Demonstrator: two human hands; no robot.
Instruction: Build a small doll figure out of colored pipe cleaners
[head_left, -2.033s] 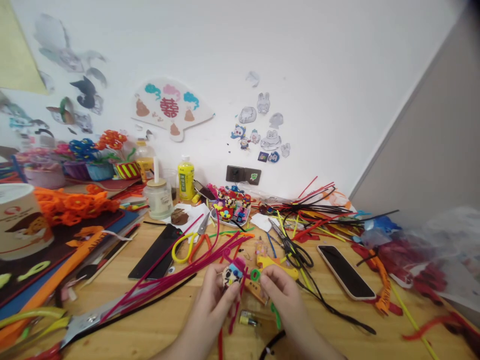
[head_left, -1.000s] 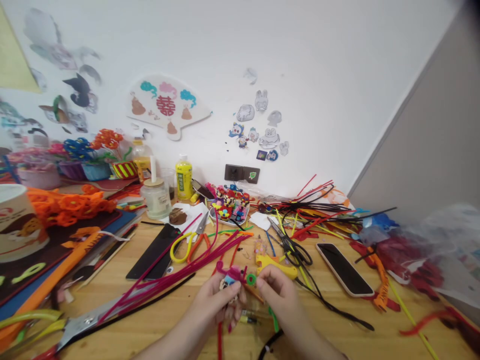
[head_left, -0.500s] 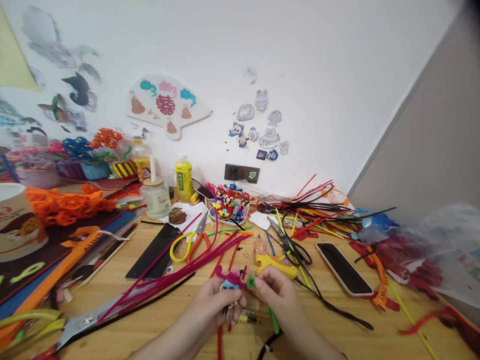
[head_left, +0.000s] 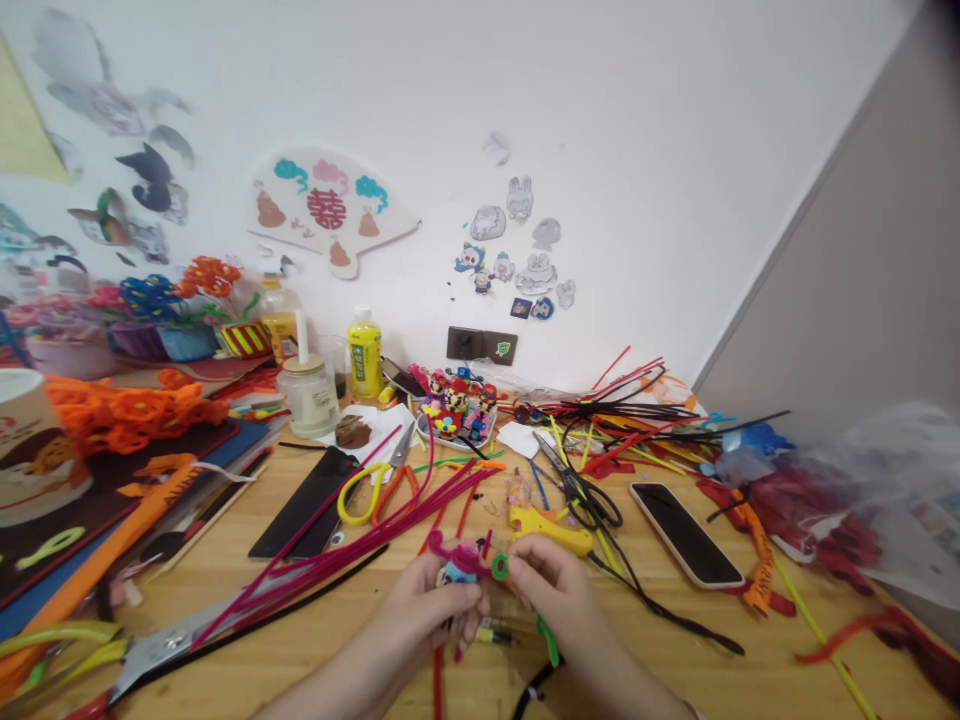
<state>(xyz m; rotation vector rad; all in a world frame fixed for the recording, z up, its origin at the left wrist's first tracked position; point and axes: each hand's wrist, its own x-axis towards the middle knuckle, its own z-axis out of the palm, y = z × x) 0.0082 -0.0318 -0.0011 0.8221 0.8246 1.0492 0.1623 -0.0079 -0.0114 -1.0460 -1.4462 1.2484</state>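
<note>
My left hand [head_left: 439, 605] is closed round a small pipe-cleaner figure [head_left: 459, 562] with a magenta top and a light blue part; its lower portion is hidden by my fingers. Between the thumb and forefinger of my right hand [head_left: 551, 578] is a small green pipe-cleaner ring [head_left: 499, 567], held against the figure's right side. Whether the ring is joined to the figure I cannot tell. Just beyond my right hand lies a yellow glue gun [head_left: 551, 527]. A green pipe-cleaner piece [head_left: 547, 640] shows below that hand.
Magenta pipe cleaners [head_left: 397, 522] stretch across the left side, over large scissors [head_left: 161, 645]. A dish of small figures [head_left: 455, 408] stands near the wall. Black-handled scissors [head_left: 592, 498] and a phone [head_left: 686, 535] lie right. Yellow-and-orange-handled scissors [head_left: 364, 495] lie left of centre.
The view has shifted very slightly. Both hands keep the same hold on the figure and the green ring, with no clear movement between them.
</note>
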